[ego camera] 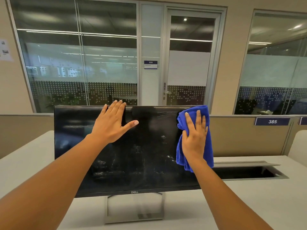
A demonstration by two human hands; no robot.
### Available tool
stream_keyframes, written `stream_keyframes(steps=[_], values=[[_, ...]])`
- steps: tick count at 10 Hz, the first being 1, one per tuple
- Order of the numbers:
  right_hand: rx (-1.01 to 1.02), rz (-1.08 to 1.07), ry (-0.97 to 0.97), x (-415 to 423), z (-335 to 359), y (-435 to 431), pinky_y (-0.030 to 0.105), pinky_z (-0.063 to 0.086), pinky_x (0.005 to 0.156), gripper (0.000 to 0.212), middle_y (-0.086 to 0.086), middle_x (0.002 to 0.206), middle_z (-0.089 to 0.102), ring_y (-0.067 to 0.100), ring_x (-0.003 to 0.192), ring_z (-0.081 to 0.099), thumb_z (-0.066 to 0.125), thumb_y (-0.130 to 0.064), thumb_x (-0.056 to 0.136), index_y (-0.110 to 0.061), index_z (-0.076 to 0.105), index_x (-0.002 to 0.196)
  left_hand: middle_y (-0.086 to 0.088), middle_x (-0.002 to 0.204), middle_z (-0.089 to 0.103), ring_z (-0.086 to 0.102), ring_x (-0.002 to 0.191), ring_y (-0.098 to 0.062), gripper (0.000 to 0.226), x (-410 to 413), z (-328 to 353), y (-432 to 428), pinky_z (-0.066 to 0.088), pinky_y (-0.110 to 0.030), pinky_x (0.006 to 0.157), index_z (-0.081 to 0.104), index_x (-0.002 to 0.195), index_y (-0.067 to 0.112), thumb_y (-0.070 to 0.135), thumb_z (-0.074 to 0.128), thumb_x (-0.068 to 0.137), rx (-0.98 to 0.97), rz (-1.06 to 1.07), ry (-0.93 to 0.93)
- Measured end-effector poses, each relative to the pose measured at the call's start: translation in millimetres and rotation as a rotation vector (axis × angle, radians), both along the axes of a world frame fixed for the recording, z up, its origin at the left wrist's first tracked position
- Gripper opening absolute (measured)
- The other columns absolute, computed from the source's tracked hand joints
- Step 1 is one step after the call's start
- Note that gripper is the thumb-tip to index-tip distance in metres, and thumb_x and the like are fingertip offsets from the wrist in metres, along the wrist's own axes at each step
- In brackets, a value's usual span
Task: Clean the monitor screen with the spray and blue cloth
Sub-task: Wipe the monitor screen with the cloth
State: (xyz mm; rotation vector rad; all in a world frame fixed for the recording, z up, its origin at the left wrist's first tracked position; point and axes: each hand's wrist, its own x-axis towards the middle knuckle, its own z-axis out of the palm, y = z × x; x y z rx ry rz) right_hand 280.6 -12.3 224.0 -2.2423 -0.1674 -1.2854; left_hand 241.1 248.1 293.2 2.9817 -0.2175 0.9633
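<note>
While the left hand (113,125) lies flat on the upper part of the monitor screen (146,155), its fingers are straight and close together, their tips reach the top edge of the panel, and its thumb sticks out sideways toward the right hand (195,136); it grips nothing. That right hand is also flat, with its fingers straight and slightly spread, and it presses the blue cloth (209,151) against the glass near the screen's upper right corner without curling round it. Bunched folds of the cloth show just above and to the left of the right hand's fingertips, and the rest hangs down on both sides of the wrist, over the screen's right edge. Pale streaks and smears mark the dark screen between the two hands and below them. Under both forearms, the monitor's grey frame stand (134,218) rests on a light desk (249,205). To the right of the right wrist, a long cable slot (245,171) lies open in the desktop. Beyond the right hand stands a beige partition (240,138) bearing a blue tag (272,121) that reads 385. Behind both hands, past the monitor's top edge, are glass office walls and a glass door (189,63).
</note>
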Motion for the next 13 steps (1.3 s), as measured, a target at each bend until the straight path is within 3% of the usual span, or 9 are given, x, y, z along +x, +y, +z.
stream_keyframes(steps=[1, 3, 5, 6, 7, 8, 9, 11, 13], values=[[-0.133, 0.089, -0.041, -7.0, -13.0, 8.4, 0.051, 0.009, 0.112, 0.07, 0.007, 0.152, 0.012, 0.03, 0.14, 0.008, 0.058, -0.004, 0.083, -0.026, 0.024, 0.14, -0.004, 0.157, 0.009, 0.001, 0.145, -0.016, 0.122, 1.2, 0.1, -0.5, 0.001, -0.04, 0.119, 0.009, 0.146, 0.012, 0.087, -0.016, 0.054, 0.001, 0.004, 0.006], [-0.599, 0.264, -0.077, -10.0, -17.5, 11.2, 0.055, 0.016, 0.11, 0.062, 0.012, 0.148, 0.031, 0.031, 0.137, 0.016, 0.065, -0.01, 0.081, -0.022, 0.041, 0.136, -0.005, 0.157, 0.01, 0.002, 0.145, -0.017, 0.12, 1.7, -1.7, -2.6, 0.001, -0.04, 0.119, 0.01, 0.146, 0.012, 0.087, -0.012, 0.056, -0.016, 0.007, -0.008], [-0.518, 0.301, -0.059, 4.5, 25.5, 4.8, 0.044, 0.007, 0.114, 0.058, 0.006, 0.151, 0.001, 0.023, 0.14, 0.002, 0.056, -0.01, 0.086, -0.024, 0.035, 0.14, -0.005, 0.157, 0.01, 0.002, 0.145, -0.017, 0.109, 1.8, -2.8, -3.0, 0.001, -0.04, 0.119, 0.01, 0.146, 0.012, 0.081, -0.001, 0.063, -0.021, 0.007, -0.017], [-0.563, 0.275, -0.028, 4.3, 26.5, 14.1, 0.045, 0.001, 0.115, 0.062, 0.006, 0.154, 0.0, 0.021, 0.142, -0.003, 0.051, -0.03, 0.086, -0.029, 0.027, 0.142, -0.005, 0.157, 0.011, 0.002, 0.145, -0.017, 0.107, 1.6, -2.8, -3.2, 0.001, -0.04, 0.119, 0.011, 0.146, 0.012, 0.08, 0.001, 0.064, -0.033, 0.005, -0.018], [-0.611, 0.186, -0.029, 2.5, 19.3, 16.4, 0.044, 0.001, 0.116, 0.067, 0.003, 0.154, 0.002, 0.019, 0.143, 0.0, 0.032, -0.06, 0.086, -0.032, 0.013, 0.144, -0.005, 0.157, 0.011, 0.002, 0.145, -0.017, 0.107, 1.5, -2.7, -3.3, 0.001, -0.04, 0.119, 0.011, 0.146, 0.012, 0.08, 0.001, 0.064, -0.027, 0.01, -0.022], [-0.648, 0.056, -0.113, 5.4, 25.8, 13.9, 0.051, 0.014, 0.111, 0.057, 0.005, 0.152, 0.024, 0.022, 0.14, 0.023, 0.024, -0.055, 0.091, -0.03, 0.028, 0.141, -0.005, 0.157, 0.011, 0.002, 0.145, -0.017, 0.108, 0.9, -2.5, -4.0, 0.001, -0.039, 0.119, 0.01, 0.146, 0.012, 0.08, 0.0, 0.064, -0.023, 0.015, -0.019], [-0.671, -0.017, -0.173, 11.3, 27.9, 14.4, 0.056, 0.017, 0.108, 0.054, 0.009, 0.15, 0.03, 0.027, 0.138, 0.026, 0.031, -0.053, 0.091, -0.028, 0.035, 0.139, -0.005, 0.157, 0.01, 0.002, 0.145, -0.017, 0.117, -0.4, -3.1, -4.3, 0.0, -0.039, 0.119, 0.009, 0.146, 0.012, 0.086, -0.007, 0.058, -0.027, 0.01, -0.018], [-0.654, 0.093, -0.174, 16.4, 14.4, 27.1, 0.049, 0.011, 0.112, 0.058, 0.01, 0.152, 0.024, 0.028, 0.14, 0.013, 0.036, -0.052, 0.089, -0.028, 0.03, 0.141, -0.005, 0.157, 0.012, 0.003, 0.145, -0.017, 0.122, 2.0, -3.6, -5.4, 0.0, -0.039, 0.118, 0.01, 0.146, 0.011, 0.088, -0.014, 0.054, -0.04, 0.012, -0.026], [-0.966, 0.164, -0.25, 9.8, -18.9, 26.7, 0.049, 0.008, 0.114, 0.057, 0.004, 0.154, 0.02, 0.025, 0.142, 0.012, 0.035, -0.052, 0.09, -0.034, 0.022, 0.143, -0.006, 0.156, 0.016, 0.006, 0.145, -0.018, 0.121, 4.9, -7.0, -5.8, 0.0, -0.039, 0.118, 0.014, 0.145, 0.011, 0.088, -0.011, 0.056, -0.052, 0.009, -0.056]])
